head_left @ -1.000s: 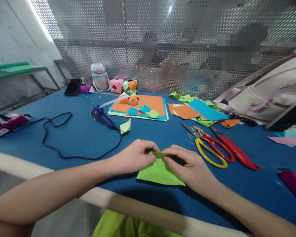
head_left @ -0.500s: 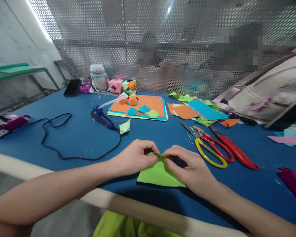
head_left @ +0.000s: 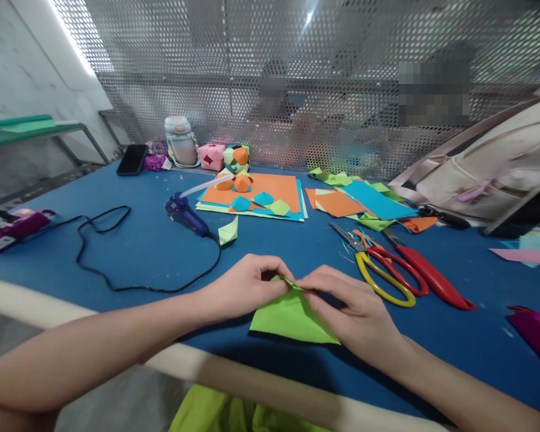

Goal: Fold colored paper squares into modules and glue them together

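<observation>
A piece of bright green paper (head_left: 288,319) is held just over the near edge of the blue table (head_left: 144,252), its far edge folded over. My left hand (head_left: 252,285) pinches that folded edge from the left between thumb and fingers. From the right, my right hand (head_left: 348,303) pinches the same edge, its fingertips close beside the left ones. The fold itself is partly hidden by my fingers. Beyond my left hand lies a small folded pale green paper piece (head_left: 228,231). Scissors (head_left: 384,279) with yellow and red handles rest to the right of my right hand.
A blue glue gun (head_left: 186,216) with a trailing black cord lies left of a stack of coloured sheets (head_left: 270,183) bearing folded pieces. A red-handled knife (head_left: 434,276) is right of the scissors. Paper scraps (head_left: 342,204), a bottle (head_left: 180,144), a phone (head_left: 132,160) and a bag (head_left: 499,156) stand farther back.
My right hand's fingers have shifted slightly along the fold and closed nearer to my left fingertips. The paper's near right corner is a little lower. Everything else stays put.
</observation>
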Motion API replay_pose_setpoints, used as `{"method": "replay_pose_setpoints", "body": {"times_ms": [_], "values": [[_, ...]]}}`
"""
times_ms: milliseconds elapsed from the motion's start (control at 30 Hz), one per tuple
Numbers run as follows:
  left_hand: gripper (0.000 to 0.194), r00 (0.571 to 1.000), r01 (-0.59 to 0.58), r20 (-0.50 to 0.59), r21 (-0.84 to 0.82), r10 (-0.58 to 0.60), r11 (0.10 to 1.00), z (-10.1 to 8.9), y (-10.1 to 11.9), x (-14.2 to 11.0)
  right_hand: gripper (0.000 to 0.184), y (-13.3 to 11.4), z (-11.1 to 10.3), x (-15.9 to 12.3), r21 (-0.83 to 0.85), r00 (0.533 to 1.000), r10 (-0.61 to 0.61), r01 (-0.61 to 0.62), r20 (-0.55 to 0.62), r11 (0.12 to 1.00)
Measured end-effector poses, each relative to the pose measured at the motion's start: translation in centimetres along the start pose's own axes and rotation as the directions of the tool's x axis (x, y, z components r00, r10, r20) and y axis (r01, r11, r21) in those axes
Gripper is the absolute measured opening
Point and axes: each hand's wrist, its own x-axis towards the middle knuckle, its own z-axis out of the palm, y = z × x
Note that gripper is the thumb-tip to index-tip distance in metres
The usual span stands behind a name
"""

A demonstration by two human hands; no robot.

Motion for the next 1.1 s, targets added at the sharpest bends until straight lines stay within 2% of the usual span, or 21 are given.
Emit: {"method": "replay_pose_setpoints", "body": {"times_ms": [167, 367, 600, 767, 867, 1000, 1100], "values": [[0.015, 0.998, 0.058, 0.014, -0.038, -0.057, 0.998, -0.1, 0.3, 0.0, 0.022, 0.1, 0.0, 0.0, 0.018, 0.999, -0.033, 0.032, 0.003, 0.999], [0.022, 0.976, 0.177, 0.154, -0.145, -0.155, 0.973, -0.5, 0.3, 0.3, 0.023, 0.5, -0.1, 0.0, -0.011, 0.996, -0.090, 0.091, 0.018, 0.996], [0.028, 0.966, 0.219, 0.179, -0.183, -0.187, 0.958, -0.8, 0.3, 0.2, 0.021, 0.8, -0.8, -0.1, -0.209, 0.955, -0.252, 0.282, 0.159, 0.936], [0.019, 0.972, 0.192, 0.167, -0.162, -0.165, 0.968, -0.6, 0.4, 0.2, 0.020, 0.7, -1.1, -0.1, -0.370, 0.925, -0.264, 0.355, 0.275, 0.858], [0.016, 0.979, 0.167, 0.142, -0.126, -0.149, 0.978, -0.4, 0.2, 0.3, 0.021, 0.8, -1.2, -0.1, -0.397, 0.910, -0.265, 0.382, 0.320, 0.834], [0.012, 0.986, 0.146, 0.097, -0.101, -0.136, 0.984, -0.2, -0.1, 0.4, 0.025, 0.6, -1.3, -0.2, -0.367, 0.903, -0.234, 0.368, 0.361, 0.854], [0.011, 0.992, 0.112, 0.070, -0.074, -0.106, 0.991, -0.1, -0.1, 0.3, 0.024, 0.4, -1.2, -0.1, -0.299, 0.922, -0.232, 0.325, 0.310, 0.897]]}}
